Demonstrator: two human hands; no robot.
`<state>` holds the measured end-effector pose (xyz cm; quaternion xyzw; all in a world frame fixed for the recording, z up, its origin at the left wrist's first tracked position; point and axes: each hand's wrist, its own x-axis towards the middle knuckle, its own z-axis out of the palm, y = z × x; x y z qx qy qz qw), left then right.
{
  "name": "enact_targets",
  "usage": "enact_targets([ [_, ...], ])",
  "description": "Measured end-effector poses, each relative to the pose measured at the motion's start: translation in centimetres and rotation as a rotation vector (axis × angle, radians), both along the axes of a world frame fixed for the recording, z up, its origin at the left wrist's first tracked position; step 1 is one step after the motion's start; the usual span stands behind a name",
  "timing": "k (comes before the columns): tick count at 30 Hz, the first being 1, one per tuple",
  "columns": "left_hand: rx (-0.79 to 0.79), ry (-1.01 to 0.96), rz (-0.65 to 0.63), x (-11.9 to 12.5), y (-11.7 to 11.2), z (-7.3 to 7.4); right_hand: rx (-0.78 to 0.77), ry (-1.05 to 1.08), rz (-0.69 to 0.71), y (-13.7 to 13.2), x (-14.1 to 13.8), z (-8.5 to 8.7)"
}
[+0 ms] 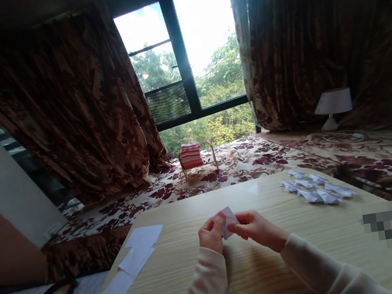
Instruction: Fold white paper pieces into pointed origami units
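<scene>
Folded paper: a small pale piece (229, 219) at the centre of the frame, a little below the middle, held between both hands and seemingly lifted off the surface (180, 272).
Left hand: this hand (211, 233) pinches the paper's left side, thumb laid along it, probably to steady it.
Right hand: this hand (262, 229) grips the opposite edge with thumb and fingers, I'd say to keep the fold pressed; how its hidden fingers sit behind, I can't tell from here.
Flat sheets: plain white pieces (138, 256), partly overlapping, at the lower left of the frame on the surface; spread like that, each would be easy to pick up singly.
Folded pieces: a loose cluster of pointed paper shapes (310, 188) at the right of the frame, near the surface's far corner, well apart from the flat sheets, perhaps so the two kinds don't mix and nothing gets crushed by the sleeves.
Window side: daylight comes through the window (189, 77) at upper centre, facing the hands, which likely helps in seeing creases. Below it, striped cloths (192, 155) sit stacked on a little rack (204, 165).
Lamp: a white-shaded one (332, 102) stands at the right, by the curtain (286, 60).
</scene>
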<state>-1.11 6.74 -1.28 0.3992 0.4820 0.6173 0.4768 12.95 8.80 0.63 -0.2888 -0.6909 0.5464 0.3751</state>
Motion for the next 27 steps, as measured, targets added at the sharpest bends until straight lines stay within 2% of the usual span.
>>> enact_targets([
  [5,-0.073,-0.009,-0.003,-0.3,0.3,-1.1,0.031,-0.027,-0.017,-0.2,-0.2,0.0],
  [12,-0.122,-0.087,0.034,-0.2,0.6,-1.5,0.172,-0.064,-0.086,-0.2,-0.3,-0.1],
  [18,-0.157,-0.179,0.099,-0.4,0.6,-0.8,0.435,-0.083,-0.286,-0.7,0.1,0.3],
  [22,-0.189,-0.234,0.082,-0.3,0.3,0.1,0.620,-0.113,-0.292,-0.8,0.2,0.2],
  [27,-0.206,-0.269,0.036,0.1,-0.1,0.7,0.763,-0.160,-0.287,-0.7,0.2,0.2],
])
